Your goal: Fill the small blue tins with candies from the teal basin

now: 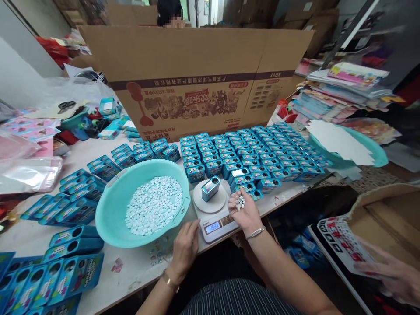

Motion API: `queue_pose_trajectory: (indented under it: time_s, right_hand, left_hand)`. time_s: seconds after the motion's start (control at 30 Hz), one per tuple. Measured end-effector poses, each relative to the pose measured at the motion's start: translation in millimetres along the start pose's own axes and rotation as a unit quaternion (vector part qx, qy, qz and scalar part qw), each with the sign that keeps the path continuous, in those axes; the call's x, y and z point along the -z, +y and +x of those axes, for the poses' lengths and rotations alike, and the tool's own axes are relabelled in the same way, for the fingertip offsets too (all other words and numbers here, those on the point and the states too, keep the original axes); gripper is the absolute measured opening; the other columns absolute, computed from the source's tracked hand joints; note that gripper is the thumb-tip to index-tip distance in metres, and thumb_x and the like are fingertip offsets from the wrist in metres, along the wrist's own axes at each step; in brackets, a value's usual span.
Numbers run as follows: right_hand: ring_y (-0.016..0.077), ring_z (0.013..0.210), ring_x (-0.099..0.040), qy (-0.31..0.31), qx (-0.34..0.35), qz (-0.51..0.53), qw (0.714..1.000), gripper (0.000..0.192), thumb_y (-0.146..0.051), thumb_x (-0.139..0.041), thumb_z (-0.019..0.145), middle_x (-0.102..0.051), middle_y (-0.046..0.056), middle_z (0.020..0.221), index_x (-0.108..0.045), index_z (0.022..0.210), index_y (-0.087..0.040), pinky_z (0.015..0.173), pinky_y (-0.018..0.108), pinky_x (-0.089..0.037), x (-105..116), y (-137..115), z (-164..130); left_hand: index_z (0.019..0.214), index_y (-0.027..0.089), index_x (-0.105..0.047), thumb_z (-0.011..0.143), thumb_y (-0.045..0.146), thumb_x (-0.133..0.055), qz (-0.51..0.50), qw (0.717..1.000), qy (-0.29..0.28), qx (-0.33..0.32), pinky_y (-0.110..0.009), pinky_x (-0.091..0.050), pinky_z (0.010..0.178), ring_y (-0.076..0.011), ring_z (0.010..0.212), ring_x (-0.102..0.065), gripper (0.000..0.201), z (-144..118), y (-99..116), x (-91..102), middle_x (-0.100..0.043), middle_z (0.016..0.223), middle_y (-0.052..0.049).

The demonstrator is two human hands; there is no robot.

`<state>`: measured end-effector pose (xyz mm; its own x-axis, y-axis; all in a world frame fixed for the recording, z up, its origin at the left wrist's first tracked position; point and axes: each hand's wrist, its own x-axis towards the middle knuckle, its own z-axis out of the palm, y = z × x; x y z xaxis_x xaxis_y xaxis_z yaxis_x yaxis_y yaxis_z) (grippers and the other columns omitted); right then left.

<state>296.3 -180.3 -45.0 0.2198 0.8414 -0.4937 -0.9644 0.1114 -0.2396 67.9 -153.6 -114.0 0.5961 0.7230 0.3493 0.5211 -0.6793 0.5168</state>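
My right hand is palm up, fingers curled around a small heap of white tablets. It hovers just over the right side of a kitchen scale with a lit display. On the scale's round white plate stands one blue tin with a dark round opening on top. My left hand is closed beside the scale's left front corner, fingertips bunched; whatever they hold, if anything, is hidden. Left of the scale, a turquoise basin contains a layer of the same white tablets.
Rows of blue tins stand behind the scale; more tins fill the table's left. A large cardboard sheet rises behind them, with a person beyond it. Another person's hand is at lower right, near an open carton.
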Motion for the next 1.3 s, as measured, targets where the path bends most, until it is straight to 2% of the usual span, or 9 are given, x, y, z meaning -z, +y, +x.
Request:
queue_pose_trajectory:
  time_s: [0.13,0.27,0.37,0.53,0.63,0.77,0.87,1.13,1.3]
  right_hand:
    - [0.0117,0.058,-0.061,0.071,-0.054,0.015,0.996,0.026,-0.024,-0.062,0.089,-0.059,-0.002,0.059,-0.051,0.066,-0.019,0.06,0.027,-0.057,18,33,-13]
    - [0.0135,0.06,-0.063,0.088,-0.103,0.067,0.989,0.018,-0.02,-0.065,0.086,-0.061,0.0,0.062,-0.056,0.07,-0.017,0.059,0.026,-0.056,31,49,-22]
    - [0.0104,0.053,-0.057,0.083,-0.102,0.085,0.988,0.022,-0.02,-0.059,0.09,-0.056,-0.002,0.059,-0.053,0.069,-0.018,0.053,0.022,-0.053,31,37,-24]
    - [0.0054,0.04,-0.038,0.01,-0.046,0.076,0.996,0.027,-0.023,-0.051,0.095,-0.045,-0.007,0.055,-0.045,0.068,-0.02,0.037,0.015,-0.035,22,-2,-21]
    - [0.0051,0.037,-0.035,-0.024,-0.031,0.061,0.997,0.027,-0.022,-0.048,0.096,-0.041,-0.008,0.054,-0.044,0.069,-0.02,0.035,0.016,-0.03,20,-15,-19]
    - [0.0047,0.038,-0.034,-0.082,-0.051,0.032,0.995,0.026,-0.024,-0.053,0.094,-0.039,-0.009,0.054,-0.043,0.07,-0.021,0.035,0.016,-0.028,17,-16,-19]
    - [0.0046,0.039,-0.034,-0.106,-0.061,0.033,0.992,0.027,-0.025,-0.054,0.094,-0.038,-0.009,0.054,-0.042,0.07,-0.021,0.036,0.016,-0.028,13,-14,-22]
    - [0.0051,0.037,-0.034,-0.094,-0.043,0.063,0.993,0.032,-0.03,-0.042,0.1,-0.037,-0.009,0.054,-0.041,0.07,-0.021,0.035,0.017,-0.025,2,-27,-25]
    - [0.0056,0.037,-0.033,-0.083,-0.028,0.064,0.994,0.036,-0.031,-0.035,0.102,-0.037,-0.008,0.054,-0.04,0.068,-0.021,0.034,0.017,-0.024,-9,-36,-21]
  left_hand:
    - [0.136,0.027,-0.048,0.09,0.007,-0.049,-0.031,0.989,0.084,-0.116,-0.04,-0.053,0.088,-0.0201,0.087,-0.066,0.05,9,54,7.4,-0.073,0.095,-0.005]
    - [0.139,0.026,-0.045,0.091,0.011,-0.049,-0.05,0.988,0.056,-0.132,-0.049,-0.043,0.104,-0.0235,0.107,-0.063,0.05,31,85,6.9,-0.072,0.107,-0.007]
    - [0.138,0.024,-0.044,0.091,0.017,-0.054,-0.099,0.989,0.077,-0.082,-0.044,-0.048,0.099,-0.0235,0.114,-0.059,0.049,50,84,23.2,-0.067,0.116,-0.009]
    - [0.141,0.025,-0.038,0.09,0.027,-0.059,-0.07,0.972,0.217,0.05,-0.046,-0.043,0.105,-0.0232,0.118,-0.057,0.055,84,59,67.8,-0.063,0.119,-0.008]
    - [0.141,0.021,-0.038,0.087,0.035,-0.063,-0.013,0.986,0.16,0.052,-0.053,-0.039,0.108,-0.0284,0.123,-0.053,0.061,104,50,67.9,-0.06,0.125,-0.013]
    - [0.141,0.015,-0.038,0.082,0.041,-0.068,0.089,0.995,0.001,0.041,-0.069,-0.02,0.111,-0.0392,0.136,-0.037,0.072,129,51,37.9,-0.054,0.136,-0.018]
    - [0.133,0.015,-0.048,0.082,0.035,-0.067,0.119,0.99,-0.06,0.044,-0.068,-0.014,0.114,-0.0372,0.135,-0.039,0.057,142,52,18.8,-0.06,0.128,-0.015]
    - [0.114,0.02,-0.06,0.083,0.026,-0.065,0.088,0.99,-0.102,0.044,-0.066,-0.012,0.115,-0.0291,0.117,-0.056,0.032,133,45,21.9,-0.068,0.112,-0.009]
    - [0.143,0.014,-0.034,0.074,0.035,-0.076,0.084,0.991,-0.091,0.051,-0.069,-0.015,0.113,-0.0383,0.138,-0.036,0.084,122,46,29.8,-0.051,0.14,-0.019]
